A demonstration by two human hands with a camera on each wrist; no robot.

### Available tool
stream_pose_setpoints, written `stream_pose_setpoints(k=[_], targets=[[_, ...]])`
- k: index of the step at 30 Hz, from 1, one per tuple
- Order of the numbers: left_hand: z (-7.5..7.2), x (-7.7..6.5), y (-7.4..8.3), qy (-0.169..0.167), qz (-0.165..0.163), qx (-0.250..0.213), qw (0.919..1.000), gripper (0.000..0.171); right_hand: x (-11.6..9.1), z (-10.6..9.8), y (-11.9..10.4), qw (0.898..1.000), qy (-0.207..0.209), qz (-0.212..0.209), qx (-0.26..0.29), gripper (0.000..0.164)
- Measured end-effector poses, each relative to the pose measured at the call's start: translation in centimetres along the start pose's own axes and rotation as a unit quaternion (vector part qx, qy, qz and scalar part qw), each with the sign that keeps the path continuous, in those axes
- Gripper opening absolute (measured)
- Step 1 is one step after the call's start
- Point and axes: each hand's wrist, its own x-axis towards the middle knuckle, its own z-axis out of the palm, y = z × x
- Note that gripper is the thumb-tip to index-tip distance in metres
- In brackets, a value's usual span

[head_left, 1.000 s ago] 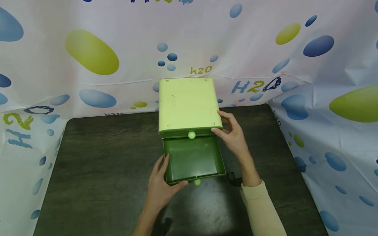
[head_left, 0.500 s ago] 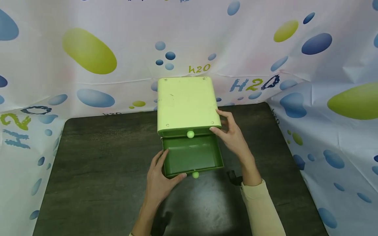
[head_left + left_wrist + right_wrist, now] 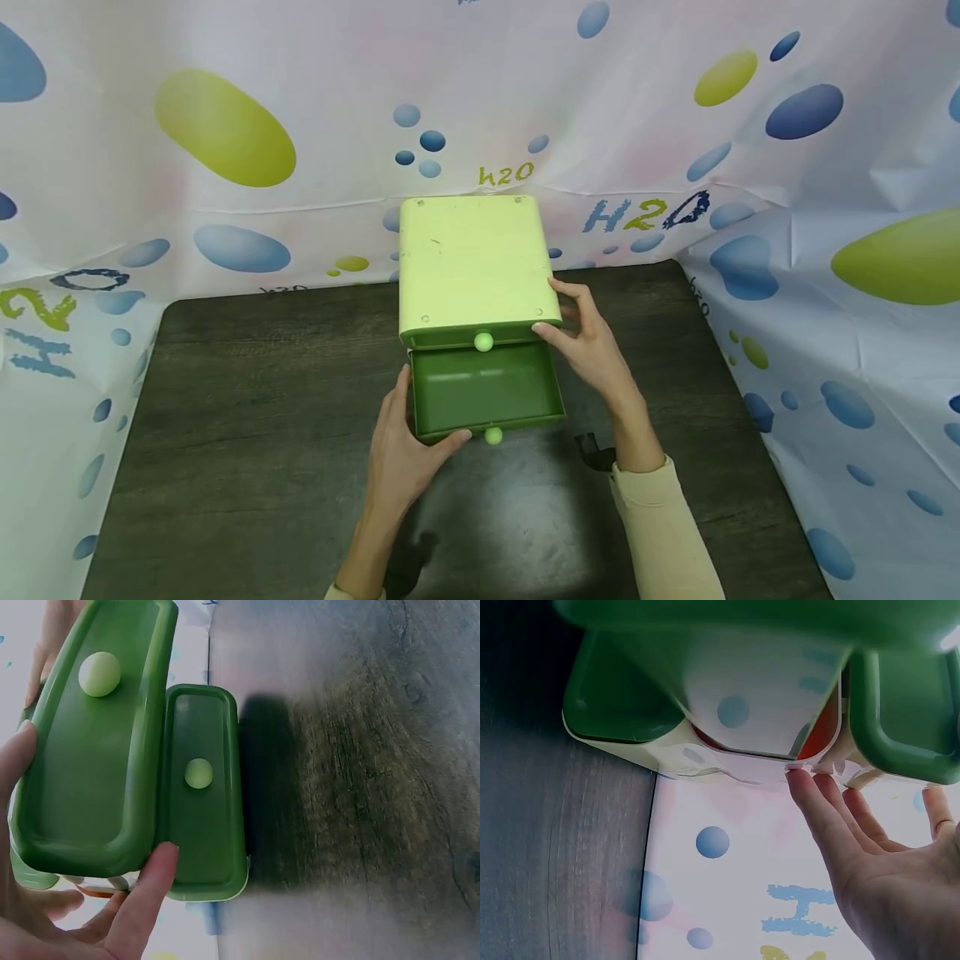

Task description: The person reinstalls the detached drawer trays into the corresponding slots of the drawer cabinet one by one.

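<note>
A pale yellow-green cabinet with dark green drawer fronts stands at the back of the table. Its middle drawer is pulled part way out, and nothing lies inside. My left hand holds that drawer's front left corner, thumb on the front beside the round knob, fingers along the left side. At the cabinet's front right edge, my right hand grips it, thumb at the front and fingers on the side wall. The left wrist view shows the shut bottom drawer beside the pulled-out drawer front.
The dark wood-grain table extends to both sides of the cabinet. A white sheet with blue and green spots hangs behind it and at the sides. A black wrist camera mount sits at my right wrist.
The middle drawer has slid further into the cabinet. My left hand has moved forward with it, its fingers now straighter along the drawer's side. My right hand keeps its place on the cabinet.
</note>
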Motion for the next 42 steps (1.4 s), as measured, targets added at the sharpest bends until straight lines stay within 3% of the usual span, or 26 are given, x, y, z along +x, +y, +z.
stream_pose_setpoints(k=[9,21,28,31,42], targets=[[0.7,0.9,-0.6,0.039,-0.009,0.068,0.9969,0.105,-0.2,-0.2,-0.1,1.0,0.005,0.004,0.008,0.059],[1.4,1.3,-0.7,0.076,0.0,0.049,0.9959,0.094,-0.3,0.0,-0.1,1.0,0.004,0.011,0.011,0.059],[1.3,1.3,-0.8,0.086,0.005,0.009,0.9962,0.082,0.3,-0.3,3.2,1.0,0.009,-0.015,0.013,0.061],[1.4,1.7,-1.1,0.104,0.009,-0.01,0.9945,0.077,0.3,-0.3,3.2,1.0,0.007,-0.019,0.019,0.06],[2.4,3.0,-1.7,0.117,-0.024,-0.012,0.9928,0.076,0.4,-0.1,3.4,0.999,0.006,-0.022,0.029,0.061]])
